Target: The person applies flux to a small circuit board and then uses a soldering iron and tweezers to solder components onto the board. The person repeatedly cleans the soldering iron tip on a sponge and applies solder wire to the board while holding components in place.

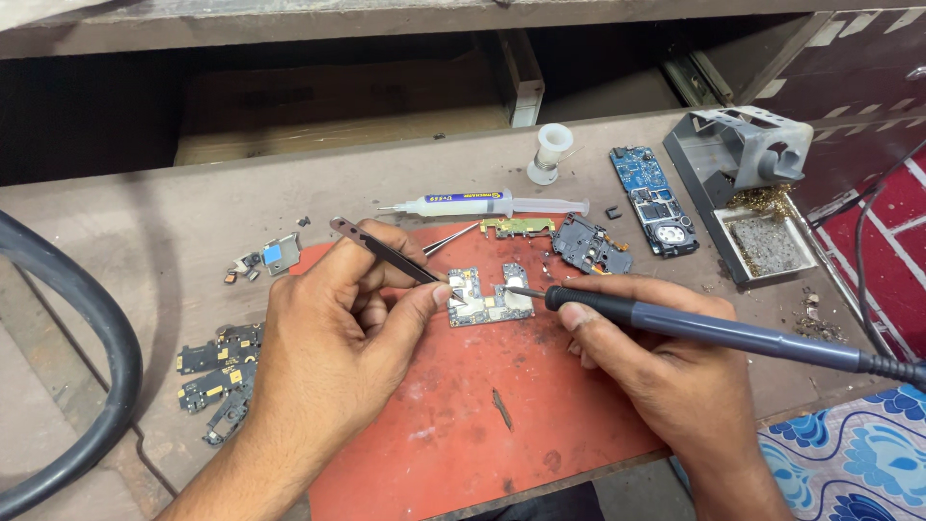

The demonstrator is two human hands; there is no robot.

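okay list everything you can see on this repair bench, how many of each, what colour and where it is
Circuit board: one, silver and gold, on the red mat, under both tool tips.
Red mat: one, centre of the bench.
Tweezers: one, dark, in the left grip.
Soldering iron: one, blue-grey handle, in the right grip, tip on the board.
Syringe: one, white, behind the mat.
Solder spool: one, white, back centre.
Blue board: one, right of the syringe.
Black module: one, mat's far right edge.
Iron stand: one, grey, far right.
Black small boards: several, left of the mat.
Small metal parts: a few, silver and blue, back left.
Black cable: one, far left.
Left hand: gripping tweezers.
Right hand: gripping iron.
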